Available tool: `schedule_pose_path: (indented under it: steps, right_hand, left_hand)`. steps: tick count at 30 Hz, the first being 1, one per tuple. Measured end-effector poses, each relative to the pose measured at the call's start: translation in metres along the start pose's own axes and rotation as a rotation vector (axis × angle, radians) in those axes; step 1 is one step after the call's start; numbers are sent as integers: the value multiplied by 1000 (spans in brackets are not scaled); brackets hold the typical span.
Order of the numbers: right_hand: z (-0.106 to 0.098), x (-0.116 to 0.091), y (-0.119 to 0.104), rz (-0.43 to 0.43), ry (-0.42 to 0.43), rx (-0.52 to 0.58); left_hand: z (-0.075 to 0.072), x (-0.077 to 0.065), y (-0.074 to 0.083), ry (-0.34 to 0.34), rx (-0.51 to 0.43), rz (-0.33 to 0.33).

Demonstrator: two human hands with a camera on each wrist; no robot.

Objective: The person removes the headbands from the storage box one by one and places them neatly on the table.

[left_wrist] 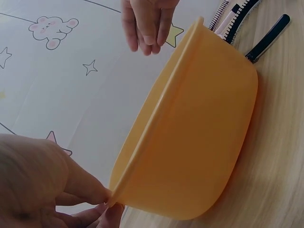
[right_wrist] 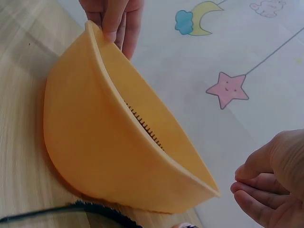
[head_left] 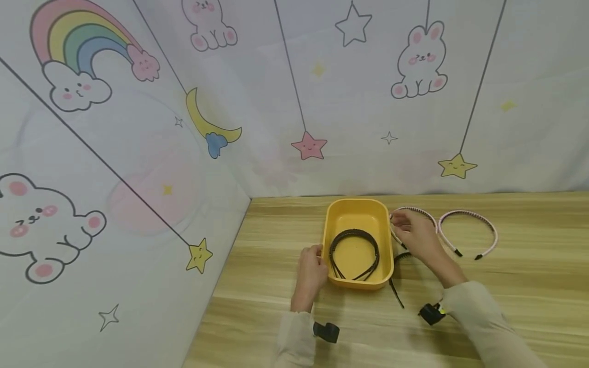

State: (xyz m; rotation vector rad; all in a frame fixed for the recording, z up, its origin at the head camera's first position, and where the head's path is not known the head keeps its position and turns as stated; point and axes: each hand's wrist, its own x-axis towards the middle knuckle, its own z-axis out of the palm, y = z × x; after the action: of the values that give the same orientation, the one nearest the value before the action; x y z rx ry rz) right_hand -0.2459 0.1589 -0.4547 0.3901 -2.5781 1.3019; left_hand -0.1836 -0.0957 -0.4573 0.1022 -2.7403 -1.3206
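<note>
A yellow plastic basin stands on the table with black toothed headbands inside it. At its left side my left hand pinches the rim between thumb and fingers, as the left wrist view shows on the basin. My right hand hovers by the basin's right rim, holding nothing. In the right wrist view that hand is apart from the rim, its fingers loosely bent. Another black headband lies on the table right of the basin, partly hidden.
Two pale pink headbands lie back right: one in full view, the other partly behind my right hand. Wood-grain table extends around them. Printed cloth walls border the table at the back and left.
</note>
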Motion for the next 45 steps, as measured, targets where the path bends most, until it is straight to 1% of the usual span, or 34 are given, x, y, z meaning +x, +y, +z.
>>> schedule_pose_path:
  steps: [3, 10, 20, 26, 30, 35, 40, 45]
  right_hand:
    - [8, 5, -2, 1, -27, 21]
    - [23, 16, -13, 35, -111, 57]
    - [46, 30, -23, 38, -170, 4]
    - [58, 33, -21, 84, -231, -43]
    - [62, 34, -20, 112, -259, -84]
    - [64, 36, -19, 146, -284, -146]
    - [64, 37, -20, 133, -287, -183]
    - [65, 37, -21, 85, -315, -215]
  left_hand:
    - [1, 2, -1, -8, 7, -17]
    - [0, 2, -1, 4, 24, 0]
    - [0, 2, -2, 0, 29, -4]
    - [2, 2, -2, 14, 44, 2]
    - [2, 2, -2, 18, 33, 11]
    - [2, 1, -1, 5, 27, -6]
    - [1, 0, 0, -1, 26, -15]
    - [1, 1, 0, 1, 16, -10]
